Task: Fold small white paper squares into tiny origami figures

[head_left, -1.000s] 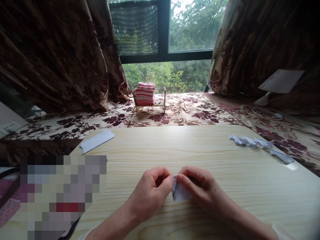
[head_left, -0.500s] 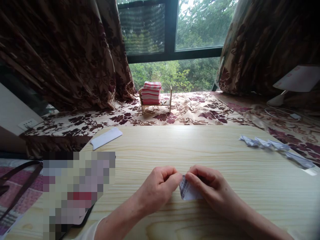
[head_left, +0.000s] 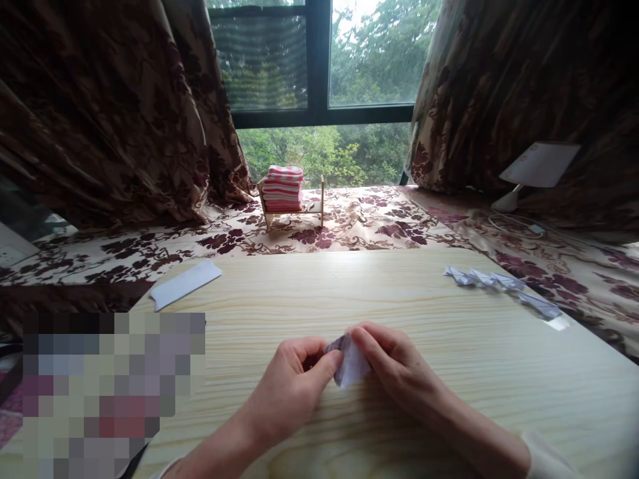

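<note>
A small folded piece of paper (head_left: 352, 367), whitish with a darker printed part, is held between both hands above the wooden table. My left hand (head_left: 304, 379) pinches its left edge with thumb and forefinger. On the upper right side, the thumb and fingers of my right hand (head_left: 392, 362) close on the same paper. Part of the paper is hidden behind the fingers. A row of folded paper pieces (head_left: 483, 278) lies at the table's right edge. To the far left rests a flat white strip (head_left: 187, 285), perhaps a stack of paper.
The pale wooden table (head_left: 279, 299) reaches toward a floral-covered window ledge (head_left: 369, 229). On the ledge stand a small wooden rack (head_left: 322, 203) with folded pink-striped cloths (head_left: 283, 189) and a white lamp (head_left: 542, 164). A blurred-out area covers the table's left front.
The view has turned to the right, so the table and ledge things appear farther left. Between my hands the paper has been tilted up, and my left thumb now lies over its left edge.
</note>
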A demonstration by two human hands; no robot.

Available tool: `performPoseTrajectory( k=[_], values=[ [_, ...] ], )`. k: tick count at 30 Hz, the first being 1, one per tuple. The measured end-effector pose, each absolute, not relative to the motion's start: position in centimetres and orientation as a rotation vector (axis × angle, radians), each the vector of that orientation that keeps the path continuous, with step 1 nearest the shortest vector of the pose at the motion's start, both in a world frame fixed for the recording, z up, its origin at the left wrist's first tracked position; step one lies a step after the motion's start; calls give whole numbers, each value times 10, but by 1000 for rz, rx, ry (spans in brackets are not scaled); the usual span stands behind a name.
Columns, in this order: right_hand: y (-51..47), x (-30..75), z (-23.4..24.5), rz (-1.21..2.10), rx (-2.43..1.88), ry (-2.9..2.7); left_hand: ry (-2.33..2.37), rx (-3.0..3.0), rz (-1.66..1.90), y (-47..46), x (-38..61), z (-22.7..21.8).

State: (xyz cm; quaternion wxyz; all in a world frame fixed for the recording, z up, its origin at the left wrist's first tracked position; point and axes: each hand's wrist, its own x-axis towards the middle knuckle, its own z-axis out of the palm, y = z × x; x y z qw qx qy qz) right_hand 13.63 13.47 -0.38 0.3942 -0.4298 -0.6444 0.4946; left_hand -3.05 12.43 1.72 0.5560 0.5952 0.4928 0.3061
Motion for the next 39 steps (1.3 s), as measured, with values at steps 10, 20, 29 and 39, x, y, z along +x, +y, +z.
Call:
performPoseTrajectory(
  k=[10, 20, 29, 39],
  values=[
    [131, 137, -2, 1179, -1103, -1724, 1203, 1275, 873, 127, -31, 21],
    [127, 133, 2, 1332, -993, -1788, 1173, 1117, 1039, 122, -24, 18],
    [131, 135, -8, 1094, -1073, -1729, 1203, 1212, 945, 120, -25, 22],
    [128, 134, -7, 1048, -1053, -1786, 1177, 1304, 830, 116, -26, 19]
  ],
)
